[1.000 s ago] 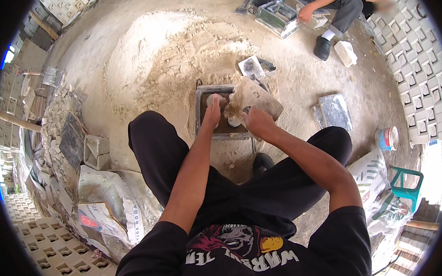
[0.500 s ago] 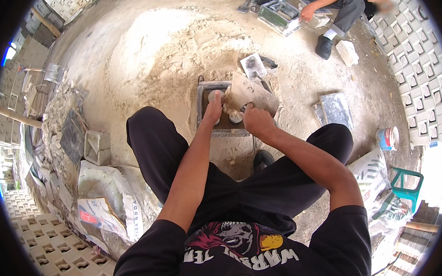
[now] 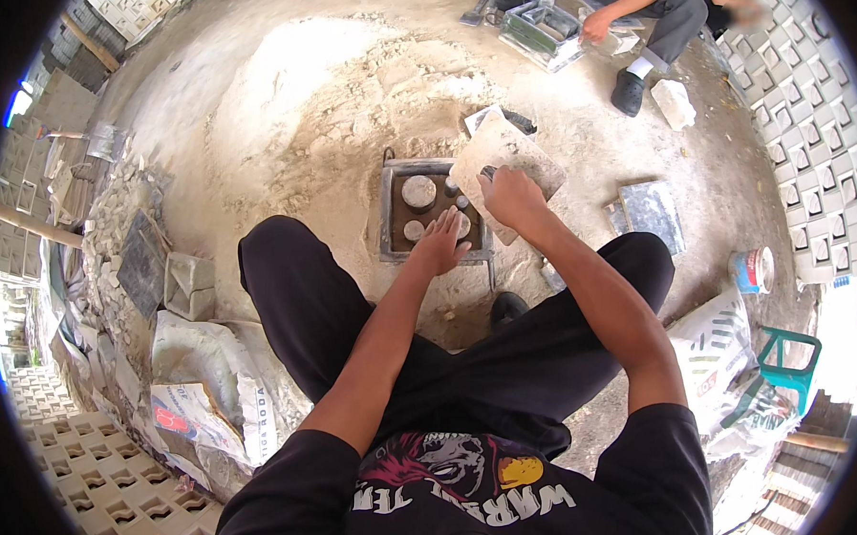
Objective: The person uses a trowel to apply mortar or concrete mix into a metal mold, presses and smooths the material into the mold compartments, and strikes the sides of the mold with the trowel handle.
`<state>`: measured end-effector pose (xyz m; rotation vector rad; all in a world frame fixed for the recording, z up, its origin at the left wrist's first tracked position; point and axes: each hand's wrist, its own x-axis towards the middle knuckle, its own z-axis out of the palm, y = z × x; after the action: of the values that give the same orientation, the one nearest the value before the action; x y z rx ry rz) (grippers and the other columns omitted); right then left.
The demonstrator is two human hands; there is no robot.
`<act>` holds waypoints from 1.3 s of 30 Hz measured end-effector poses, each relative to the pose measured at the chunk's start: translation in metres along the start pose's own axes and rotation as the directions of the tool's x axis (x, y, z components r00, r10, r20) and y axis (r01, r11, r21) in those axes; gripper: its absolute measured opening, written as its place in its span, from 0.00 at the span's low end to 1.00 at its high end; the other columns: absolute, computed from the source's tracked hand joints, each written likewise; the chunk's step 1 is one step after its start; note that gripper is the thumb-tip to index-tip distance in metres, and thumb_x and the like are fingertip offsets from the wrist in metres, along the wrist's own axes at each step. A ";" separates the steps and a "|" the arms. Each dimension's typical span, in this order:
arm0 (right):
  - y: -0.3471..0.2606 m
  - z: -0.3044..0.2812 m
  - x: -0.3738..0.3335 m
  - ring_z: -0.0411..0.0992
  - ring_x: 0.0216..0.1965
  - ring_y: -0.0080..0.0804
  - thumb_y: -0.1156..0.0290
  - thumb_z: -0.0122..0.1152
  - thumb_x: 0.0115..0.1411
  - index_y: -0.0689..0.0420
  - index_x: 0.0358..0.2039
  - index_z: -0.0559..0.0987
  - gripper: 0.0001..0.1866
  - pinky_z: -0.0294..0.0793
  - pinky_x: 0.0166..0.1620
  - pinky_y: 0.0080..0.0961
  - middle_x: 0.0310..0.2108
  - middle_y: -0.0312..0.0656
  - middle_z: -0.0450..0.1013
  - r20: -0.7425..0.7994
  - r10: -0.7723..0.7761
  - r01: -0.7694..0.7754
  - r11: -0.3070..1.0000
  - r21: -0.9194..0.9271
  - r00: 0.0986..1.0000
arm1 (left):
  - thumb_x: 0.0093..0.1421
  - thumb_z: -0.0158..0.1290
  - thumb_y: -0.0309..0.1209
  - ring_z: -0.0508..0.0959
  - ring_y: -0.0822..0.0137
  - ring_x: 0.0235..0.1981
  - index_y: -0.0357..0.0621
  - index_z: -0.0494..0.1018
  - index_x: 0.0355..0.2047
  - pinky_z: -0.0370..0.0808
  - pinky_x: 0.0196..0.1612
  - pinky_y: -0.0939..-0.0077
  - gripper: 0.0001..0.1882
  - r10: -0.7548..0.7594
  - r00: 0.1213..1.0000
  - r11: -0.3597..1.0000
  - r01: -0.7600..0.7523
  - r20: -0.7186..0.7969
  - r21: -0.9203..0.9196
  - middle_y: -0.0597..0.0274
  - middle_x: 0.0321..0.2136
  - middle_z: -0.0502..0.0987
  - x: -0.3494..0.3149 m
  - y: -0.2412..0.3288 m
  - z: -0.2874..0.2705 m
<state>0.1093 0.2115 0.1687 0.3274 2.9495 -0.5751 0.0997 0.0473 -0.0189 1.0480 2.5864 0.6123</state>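
Between my knees a square metal mould (image 3: 387, 213) lies on the dusty ground. Round pale discs stand in its brown bed, among them a large one (image 3: 418, 191) at the upper left and a smaller one (image 3: 413, 230) below it. My left hand (image 3: 439, 242) is spread flat over the lower right of the mould, its fingers on a partly covered disc (image 3: 464, 225). My right hand (image 3: 515, 199) grips the dark handle of a dusty rectangular plasterer's float (image 3: 534, 160). The float's plate is tilted and overlaps the mould's upper right corner.
Behind the float lies a pale plate (image 3: 483, 119). Loose powder (image 3: 311, 119) covers the ground beyond the mould. At right are dark panels (image 3: 651, 215), a paint tin (image 3: 752, 269) and a green stool (image 3: 790, 360). A co-worker's hand (image 3: 595, 26) touches another mould (image 3: 539, 35).
My left hand has left the large disc and moved down and right, spreading its fingers. The float has shifted up and right, uncovering more discs.
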 end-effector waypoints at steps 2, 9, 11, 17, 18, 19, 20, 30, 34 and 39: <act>0.004 -0.005 0.002 0.74 0.38 0.60 0.56 0.48 0.63 0.69 0.33 0.77 0.24 0.74 0.43 0.47 0.33 0.62 0.75 -0.010 0.030 -0.030 0.999 0.031 0.999 | 0.65 0.41 0.46 0.44 0.55 0.69 0.36 0.44 0.66 0.45 0.68 0.60 0.37 0.066 0.997 0.985 -0.060 -0.031 0.164 0.49 0.67 0.44 -0.010 0.012 0.006; 0.018 -0.011 0.007 0.74 0.38 0.62 0.54 0.49 0.62 0.70 0.32 0.77 0.25 0.73 0.44 0.48 0.32 0.67 0.74 -0.049 0.060 -0.056 0.995 0.085 0.997 | 0.66 0.36 0.49 0.43 0.59 0.69 0.39 0.43 0.66 0.40 0.69 0.56 0.37 0.210 0.975 0.913 -0.220 0.068 0.344 0.53 0.68 0.43 -0.010 0.003 0.002; 0.024 -0.010 0.008 0.74 0.38 0.63 0.54 0.49 0.62 0.70 0.31 0.77 0.26 0.74 0.43 0.48 0.32 0.67 0.74 -0.044 0.060 -0.057 0.995 0.078 0.997 | 0.66 0.36 0.50 0.43 0.59 0.69 0.38 0.42 0.66 0.39 0.69 0.55 0.37 0.169 0.985 0.919 -0.148 -0.027 0.366 0.53 0.68 0.43 -0.009 0.003 0.005; 0.036 -0.020 0.014 0.74 0.38 0.62 0.53 0.49 0.62 0.70 0.30 0.77 0.26 0.73 0.44 0.47 0.31 0.66 0.74 -0.126 0.103 -0.088 0.989 0.119 0.987 | 0.65 0.38 0.48 0.46 0.58 0.69 0.36 0.43 0.66 0.41 0.69 0.56 0.38 0.077 0.973 0.971 -0.024 -0.216 0.237 0.53 0.68 0.44 -0.010 0.016 0.019; 0.039 -0.020 0.016 0.74 0.38 0.62 0.53 0.49 0.62 0.70 0.30 0.77 0.26 0.73 0.44 0.47 0.31 0.66 0.74 -0.134 0.108 -0.091 0.988 0.123 0.985 | 0.65 0.38 0.48 0.46 0.58 0.69 0.36 0.43 0.66 0.41 0.68 0.57 0.38 0.165 0.976 0.962 -0.127 -0.145 0.242 0.53 0.68 0.45 -0.009 0.019 0.018; 0.043 -0.020 0.018 0.74 0.38 0.62 0.53 0.49 0.61 0.70 0.30 0.77 0.26 0.73 0.44 0.47 0.31 0.67 0.74 -0.142 0.113 -0.095 0.987 0.127 0.983 | 0.65 0.38 0.48 0.46 0.58 0.69 0.36 0.44 0.66 0.42 0.68 0.57 0.37 0.253 0.965 0.944 -0.229 -0.074 0.239 0.53 0.68 0.45 -0.008 0.023 0.018; 0.043 -0.021 0.019 0.74 0.38 0.62 0.53 0.49 0.61 0.70 0.30 0.77 0.26 0.73 0.44 0.47 0.31 0.67 0.74 -0.151 0.114 -0.094 0.987 0.131 0.982 | 0.65 0.38 0.48 0.46 0.58 0.69 0.36 0.44 0.66 0.42 0.68 0.57 0.37 0.336 0.942 0.917 -0.326 -0.005 0.231 0.52 0.68 0.45 -0.007 0.025 0.019; 0.055 -0.042 0.017 0.72 0.40 0.64 0.53 0.48 0.62 0.75 0.31 0.75 0.29 0.71 0.46 0.47 0.30 0.70 0.72 -0.225 0.156 -0.110 0.973 0.204 0.962 | 0.64 0.38 0.50 0.50 0.61 0.68 0.39 0.49 0.65 0.44 0.68 0.54 0.36 0.340 0.934 0.899 -0.287 -0.112 0.330 0.56 0.67 0.50 0.032 0.036 0.023; 0.066 -0.045 0.013 0.72 0.40 0.66 0.53 0.48 0.62 0.75 0.32 0.76 0.29 0.70 0.48 0.48 0.32 0.72 0.72 -0.180 0.189 -0.149 0.965 0.217 0.965 | 0.65 0.36 0.52 0.51 0.62 0.67 0.40 0.50 0.65 0.44 0.67 0.53 0.36 0.392 0.915 0.851 -0.323 -0.092 0.414 0.57 0.66 0.51 0.067 0.019 0.004; 0.079 -0.042 0.015 0.71 0.41 0.67 0.52 0.48 0.61 0.75 0.31 0.76 0.30 0.69 0.48 0.48 0.33 0.72 0.71 -0.185 0.241 -0.196 0.953 0.231 0.953 | 0.65 0.35 0.54 0.51 0.62 0.67 0.38 0.52 0.64 0.42 0.67 0.51 0.37 0.140 0.952 0.864 0.016 -0.271 0.502 0.55 0.66 0.52 0.096 0.004 -0.009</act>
<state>0.1102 0.3019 0.1768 0.7745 2.9927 -0.8728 0.0318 0.1153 -0.0189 1.2770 3.0877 0.1015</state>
